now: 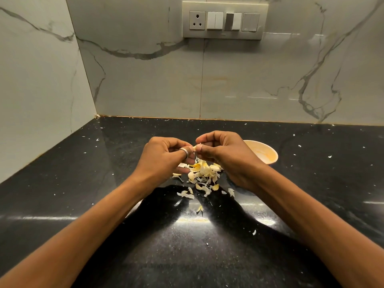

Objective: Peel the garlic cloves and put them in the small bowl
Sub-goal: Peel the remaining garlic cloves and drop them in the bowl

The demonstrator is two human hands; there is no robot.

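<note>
Left hand (164,156) and right hand (226,154) meeting above countertop (83,183) centre, fingers curling, both pinching garlic clove (195,148) at fingertips. Peel pile (202,173) lying directly beneath. Small bowl (264,152) sitting just behind right hand, toward back edge, partly hidden. Countertop extending wide toward left, right, near edges.

Glossy black speckled stone countertop (83,204), dry papery garlic skins (200,173) on the countertop, smooth pale small bowl (268,154) on it, polished veined marble-look wall (145,80) behind it, smooth plastic switch plate (224,19) above, shiny metal ring (185,151).
</note>
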